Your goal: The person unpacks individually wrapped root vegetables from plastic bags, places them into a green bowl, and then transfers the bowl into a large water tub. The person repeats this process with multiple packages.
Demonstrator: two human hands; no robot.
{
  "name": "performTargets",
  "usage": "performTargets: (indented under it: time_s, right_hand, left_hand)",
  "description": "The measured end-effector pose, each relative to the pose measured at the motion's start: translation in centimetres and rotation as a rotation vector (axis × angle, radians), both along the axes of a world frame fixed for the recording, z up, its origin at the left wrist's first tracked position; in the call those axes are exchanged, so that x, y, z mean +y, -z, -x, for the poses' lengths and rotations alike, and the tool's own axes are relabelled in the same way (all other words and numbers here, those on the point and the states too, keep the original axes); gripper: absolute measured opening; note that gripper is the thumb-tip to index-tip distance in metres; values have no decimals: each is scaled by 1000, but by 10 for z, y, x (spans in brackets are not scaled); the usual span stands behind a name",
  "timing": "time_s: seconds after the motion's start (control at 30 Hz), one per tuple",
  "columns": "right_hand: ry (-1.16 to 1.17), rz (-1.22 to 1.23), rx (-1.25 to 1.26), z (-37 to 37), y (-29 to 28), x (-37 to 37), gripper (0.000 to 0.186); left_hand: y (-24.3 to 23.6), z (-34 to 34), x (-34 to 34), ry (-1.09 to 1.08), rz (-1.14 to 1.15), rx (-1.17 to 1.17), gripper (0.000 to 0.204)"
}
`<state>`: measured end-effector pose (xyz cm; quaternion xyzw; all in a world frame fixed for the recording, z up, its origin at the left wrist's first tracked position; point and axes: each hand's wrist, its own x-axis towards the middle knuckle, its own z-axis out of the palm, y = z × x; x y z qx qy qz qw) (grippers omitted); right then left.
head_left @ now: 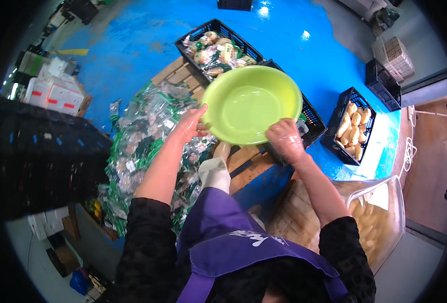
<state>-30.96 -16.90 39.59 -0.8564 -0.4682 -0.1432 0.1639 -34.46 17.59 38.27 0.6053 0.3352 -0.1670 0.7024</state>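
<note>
head view: both hands grip a lime-green basin, tilted, its hollow facing the camera. left hand clasps its left rim, fingers curled over the edge; right hand closes on the lower right rim. beyond the grip sits a black crate of packaged produce; left of it, a heap of clear bags.

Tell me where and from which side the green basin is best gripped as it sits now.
Probably by the rim, at two opposite edges. The green basin is wide, shallow, empty and tilted, so one-sided grips would let it tip. The left hand already meets its left rim and the right hand its near-right rim; coming in from those two sides suits the flared lip.
</note>
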Motion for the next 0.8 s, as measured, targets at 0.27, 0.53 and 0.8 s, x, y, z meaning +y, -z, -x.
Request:
performTargets:
  time_s: [0.27, 0.53, 0.8]
  right_hand:
    - [12, 79, 201, -72, 124, 107, 22]
    - [706, 8, 732, -130, 299, 33, 34]
    - [866, -82, 839, -174, 420, -40, 38]
  left_hand:
    - [170, -67, 97, -168, -198, 129, 60]
    - [312, -27, 235, -223, -481, 5, 58]
    - [420, -5, 282, -246, -690, 32, 57]
